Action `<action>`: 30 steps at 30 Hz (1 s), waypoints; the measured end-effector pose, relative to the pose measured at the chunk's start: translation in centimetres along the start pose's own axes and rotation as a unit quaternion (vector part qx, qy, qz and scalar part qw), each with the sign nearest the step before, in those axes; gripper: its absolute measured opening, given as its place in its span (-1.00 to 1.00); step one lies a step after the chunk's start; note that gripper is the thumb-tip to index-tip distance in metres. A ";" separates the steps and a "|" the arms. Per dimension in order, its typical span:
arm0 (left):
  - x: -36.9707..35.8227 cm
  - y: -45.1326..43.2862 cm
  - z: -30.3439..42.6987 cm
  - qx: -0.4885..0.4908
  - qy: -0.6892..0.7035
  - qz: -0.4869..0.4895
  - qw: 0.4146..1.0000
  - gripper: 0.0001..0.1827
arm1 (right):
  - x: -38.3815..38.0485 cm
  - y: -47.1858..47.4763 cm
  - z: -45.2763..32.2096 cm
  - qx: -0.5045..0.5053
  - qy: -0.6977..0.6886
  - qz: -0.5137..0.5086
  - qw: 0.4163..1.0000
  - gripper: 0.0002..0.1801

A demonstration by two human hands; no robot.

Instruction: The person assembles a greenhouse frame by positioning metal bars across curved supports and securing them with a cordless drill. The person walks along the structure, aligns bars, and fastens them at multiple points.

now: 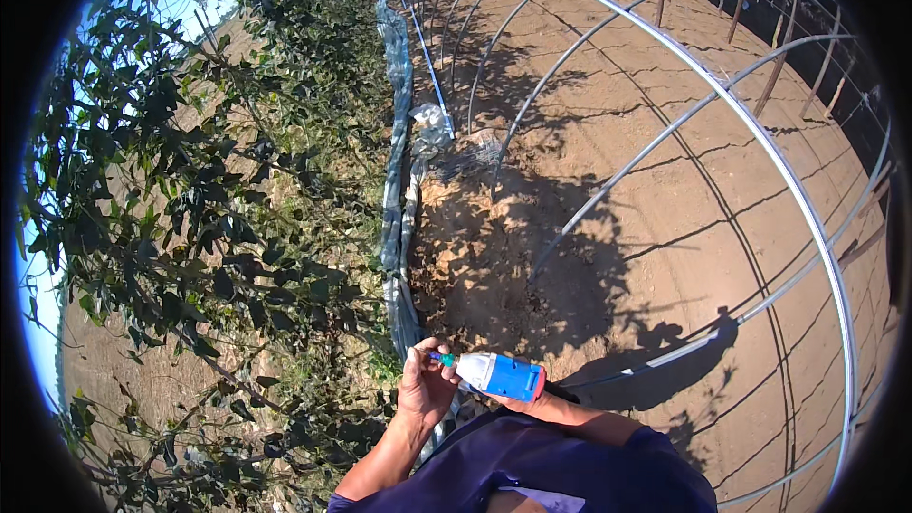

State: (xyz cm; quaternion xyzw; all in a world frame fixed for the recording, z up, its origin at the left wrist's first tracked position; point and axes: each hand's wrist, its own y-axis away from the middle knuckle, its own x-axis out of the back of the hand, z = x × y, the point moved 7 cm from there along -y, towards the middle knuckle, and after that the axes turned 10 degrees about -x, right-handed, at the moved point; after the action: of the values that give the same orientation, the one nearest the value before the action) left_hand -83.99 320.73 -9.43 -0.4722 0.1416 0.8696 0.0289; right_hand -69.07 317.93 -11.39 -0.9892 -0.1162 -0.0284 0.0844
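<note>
A blue, white and red cordless power tool, likely a drill or driver, lies level before my body, its nose pointing left. My right hand is under and behind it, mostly hidden by the tool's body, and grips it. At the nose sits a small green piece with a dark purple tip beyond it. The fingers of my left hand close around this tip and touch the green piece. What exactly lies between the left fingertips is too small to tell.
Curved metal hoops of a greenhouse frame arch over bare soil on the right. A rolled plastic sheet runs along the ground ahead, beside a crumpled plastic bundle. Leafy vines fill the left. Wooden posts stand at the far right.
</note>
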 end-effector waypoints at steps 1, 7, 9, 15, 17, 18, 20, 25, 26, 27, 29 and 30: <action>-0.8 -2.8 0.8 -0.009 -0.013 0.005 1.000 -0.66 | 1.0 -2.7 -0.1 0.000 -0.006 -0.001 1.000 -0.54; -4.1 -19.4 3.9 -0.032 0.018 -0.037 0.999 -0.88 | 7.5 -17.0 2.6 -0.012 -0.139 0.004 0.990 -0.57; -3.9 -25.2 4.3 -0.007 0.037 -0.045 0.998 -0.87 | 9.4 -21.8 5.3 -0.027 -0.045 0.036 0.998 -0.60; -4.4 -45.3 5.8 0.064 -0.010 -0.107 0.992 -0.70 | 14.4 -38.1 11.2 0.005 0.102 0.104 0.989 -0.63; -6.4 -52.2 6.5 0.096 0.015 -0.090 0.991 -0.68 | 16.1 -43.9 12.6 -0.084 -0.009 0.117 0.990 -0.55; -7.7 -55.5 6.8 0.109 0.012 -0.105 0.988 -0.66 | 16.9 -45.9 12.7 -0.088 -0.083 0.133 0.984 -0.56; -9.6 -61.4 7.7 0.111 -0.038 -0.100 0.988 -0.66 | 19.1 -50.0 11.7 -0.034 -0.019 0.149 0.988 -0.49; -15.0 -72.4 7.4 0.163 -0.057 -0.173 0.970 -0.60 | 23.7 -59.8 14.6 -0.036 -0.430 0.089 0.898 -0.23; -15.5 -74.5 7.2 0.171 -0.054 -0.158 0.971 -0.61 | 25.1 -61.1 15.3 -0.051 -0.288 0.159 0.943 -0.23; -16.0 -76.5 6.7 0.182 -0.036 -0.145 0.972 -0.61 | 26.6 -62.3 15.8 -0.055 -0.168 0.218 0.960 -0.24; -17.1 -80.8 5.8 0.185 -0.021 -0.153 0.971 -0.74 | 28.7 -65.7 18.0 -0.065 -0.264 0.205 0.940 -0.33; -17.2 -83.2 5.2 0.186 -0.029 -0.145 0.971 -0.79 | 30.3 -67.7 18.8 -0.049 -0.240 0.201 0.949 -0.34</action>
State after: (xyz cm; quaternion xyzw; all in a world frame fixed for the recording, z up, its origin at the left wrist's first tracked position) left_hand -63.43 403.28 -10.68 -0.4484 0.2297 0.8280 0.2459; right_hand -54.85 392.91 -16.73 -0.9726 0.0696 0.2216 0.0097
